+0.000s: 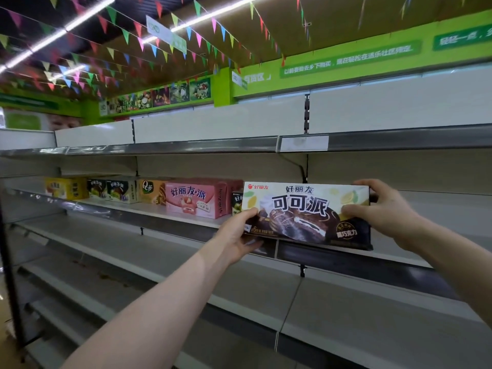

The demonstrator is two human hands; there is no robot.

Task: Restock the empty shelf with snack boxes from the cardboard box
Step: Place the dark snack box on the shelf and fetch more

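A long cocoa pie box (306, 214), white on top and dark brown below with a lemon picture, is held upright at the front edge of the middle shelf (165, 211). My left hand (239, 235) grips its lower left corner, thumb on the front. My right hand (386, 209) grips its right end, fingers over the top edge. To its left on the same shelf stand a pink pie box (194, 199), a tan Q box (151, 193), two green-and-white boxes (117, 191) and a yellow box (66, 188). The cardboard box is out of view.
The shelf above (186, 146) carries a price-tag strip and nothing visible on it. Lower shelves (266, 288) run bare below my arms. A black upright post (10, 275) stands at the far left. Green wall signs and coloured pennants hang overhead.
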